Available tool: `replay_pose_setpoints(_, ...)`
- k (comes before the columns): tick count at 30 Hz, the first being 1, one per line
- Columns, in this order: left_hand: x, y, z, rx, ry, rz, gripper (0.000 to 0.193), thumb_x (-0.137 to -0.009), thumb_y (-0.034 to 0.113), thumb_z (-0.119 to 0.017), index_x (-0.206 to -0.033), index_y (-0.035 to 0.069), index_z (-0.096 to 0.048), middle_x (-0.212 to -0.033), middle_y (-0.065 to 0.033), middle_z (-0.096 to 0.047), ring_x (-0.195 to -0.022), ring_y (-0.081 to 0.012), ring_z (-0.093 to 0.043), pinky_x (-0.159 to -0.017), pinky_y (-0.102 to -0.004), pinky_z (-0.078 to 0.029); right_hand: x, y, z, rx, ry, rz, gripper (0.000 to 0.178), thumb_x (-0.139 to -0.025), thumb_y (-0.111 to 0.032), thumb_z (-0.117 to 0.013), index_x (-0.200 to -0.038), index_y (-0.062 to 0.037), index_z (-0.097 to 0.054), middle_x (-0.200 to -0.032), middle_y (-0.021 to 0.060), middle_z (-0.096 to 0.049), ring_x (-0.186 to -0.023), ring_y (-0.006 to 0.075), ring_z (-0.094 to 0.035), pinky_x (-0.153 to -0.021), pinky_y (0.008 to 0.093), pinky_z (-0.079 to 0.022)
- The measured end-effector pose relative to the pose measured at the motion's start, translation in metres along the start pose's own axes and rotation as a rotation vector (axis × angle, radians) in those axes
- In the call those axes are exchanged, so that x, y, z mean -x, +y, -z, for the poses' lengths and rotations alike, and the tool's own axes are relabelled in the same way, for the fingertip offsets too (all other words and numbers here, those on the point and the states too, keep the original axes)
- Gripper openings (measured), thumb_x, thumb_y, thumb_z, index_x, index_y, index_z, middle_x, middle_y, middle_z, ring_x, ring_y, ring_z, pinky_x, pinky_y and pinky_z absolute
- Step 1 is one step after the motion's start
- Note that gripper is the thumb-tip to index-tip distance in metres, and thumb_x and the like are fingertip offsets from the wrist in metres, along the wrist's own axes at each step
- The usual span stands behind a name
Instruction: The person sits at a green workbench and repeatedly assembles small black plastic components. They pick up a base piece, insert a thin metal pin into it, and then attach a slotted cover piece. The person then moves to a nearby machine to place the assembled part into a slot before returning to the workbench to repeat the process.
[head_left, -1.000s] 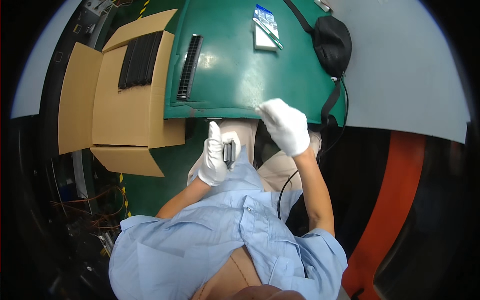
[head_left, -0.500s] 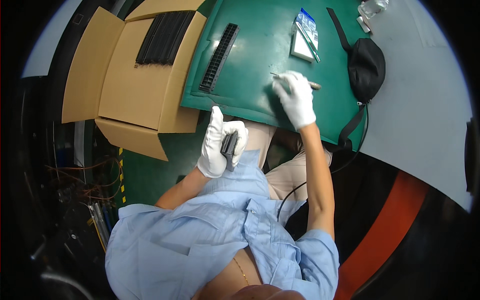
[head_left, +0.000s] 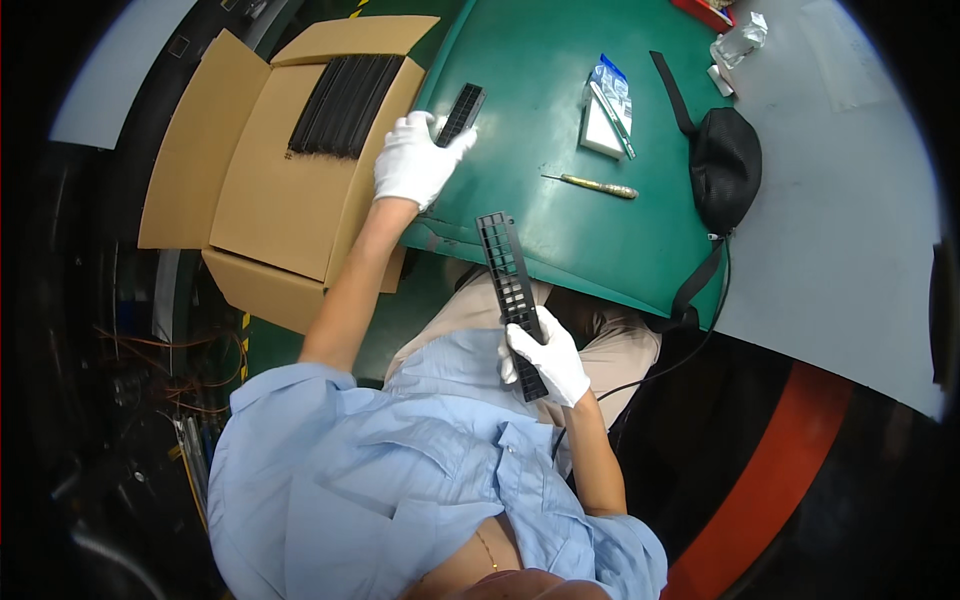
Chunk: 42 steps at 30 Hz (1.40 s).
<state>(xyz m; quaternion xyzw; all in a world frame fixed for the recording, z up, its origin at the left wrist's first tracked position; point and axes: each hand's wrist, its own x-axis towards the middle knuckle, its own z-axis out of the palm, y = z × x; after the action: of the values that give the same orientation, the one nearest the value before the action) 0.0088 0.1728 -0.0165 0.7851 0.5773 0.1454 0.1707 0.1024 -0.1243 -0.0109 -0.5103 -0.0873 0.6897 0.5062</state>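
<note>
Both my hands wear white gloves. At the left of the green table mat, my left hand [head_left: 412,160] reaches over a slotted black plastic strip [head_left: 464,108]. Its thumb and fingers straddle the lower part of that strip, which they partly hide. Above my lap, my right hand [head_left: 550,358] grips a second black plastic strip [head_left: 505,262] by its lower end. This strip is tilted, with its row of open cells facing up. On the mat lies a small screwdriver-like tool [head_left: 600,187] with a thin tip and a yellowish handle, touched by neither hand.
An open cardboard box [head_left: 290,210] stands left of the mat [head_left: 530,130], holding a stack of black strips [head_left: 345,105]. Farther back, a pen [head_left: 612,120] rests on a white packet [head_left: 600,135]. A black pouch [head_left: 727,165] with a strap and cable lies at the right.
My right hand has left the tool on the mat and come down to hold the strip over my lap. My left hand has let go there and reached forward to the strip on the mat.
</note>
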Motion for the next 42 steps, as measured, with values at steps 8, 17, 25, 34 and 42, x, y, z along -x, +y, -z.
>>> replay_pose_setpoints(8,0.0,0.005,-0.014,-0.233,-0.296,0.005,0.056,-0.082,0.036,-0.068,-0.122,-0.001,-0.054,-0.125,-0.0252,-0.059,-0.116,-0.0429,-0.061,-0.1,-0.0482,-0.05,-0.005,0.0,0.006,-0.061,0.188,0.113,0.026,-0.104,-0.028,-0.058,-0.115,-0.0051,-0.053,-0.082,0.0093,-0.065,-0.056,0.0162,-0.063,-0.049,0.0281,-0.053)
replay_pose_setpoints(17,0.093,-0.024,-0.002,0.945,-0.646,0.116,0.047,-0.093,0.021,-0.05,-0.135,-0.001,-0.051,-0.086,-0.0039,-0.056,-0.072,-0.0112,-0.058,-0.065,-0.0275,-0.051,0.006,0.005,0.008,-0.253,0.105,0.162,0.051,-0.107,-0.053,-0.038,-0.12,-0.0058,-0.052,-0.09,0.0111,-0.067,-0.058,0.0163,-0.064,-0.052,0.0276,-0.056)
replay_pose_setpoints(25,0.18,0.03,0.025,1.327,-0.697,0.392,0.065,-0.107,0.057,-0.032,-0.135,0.002,-0.053,-0.081,0.0038,-0.053,-0.064,-0.0046,-0.053,-0.055,-0.0216,-0.049,0.022,0.012,-0.007,-0.17,0.272,0.24,0.048,-0.108,-0.049,-0.037,-0.125,-0.0064,-0.052,-0.095,0.0084,-0.067,-0.063,0.011,-0.062,-0.054,0.0241,-0.053)
replay_pose_setpoints(34,0.201,0.035,0.018,1.405,-0.741,0.442,0.071,-0.105,0.064,-0.025,-0.134,0.006,-0.054,-0.082,0.0047,-0.053,-0.067,-0.0039,-0.052,-0.06,-0.0201,-0.046,0.027,0.02,-0.016,0.631,0.51,0.495,0.043,-0.106,-0.023,-0.048,-0.144,-0.0018,-0.049,-0.113,0.0169,-0.063,-0.097,0.0294,-0.064,-0.082,0.0382,-0.053)
replay_pose_setpoints(42,0.211,0.041,0.013,1.511,-0.793,0.397,0.054,-0.109,0.052,-0.03,-0.136,0.01,-0.051,-0.119,-0.0021,-0.061,-0.107,-0.0093,-0.059,-0.094,-0.0267,-0.049,0.026,0.012,-0.05,1.073,0.644,0.641,0.058,-0.098,-0.029,-0.061,-0.147,-0.0039,-0.046,-0.122,0.017,-0.059,-0.106,0.035,-0.06,-0.086,0.0432,-0.053)
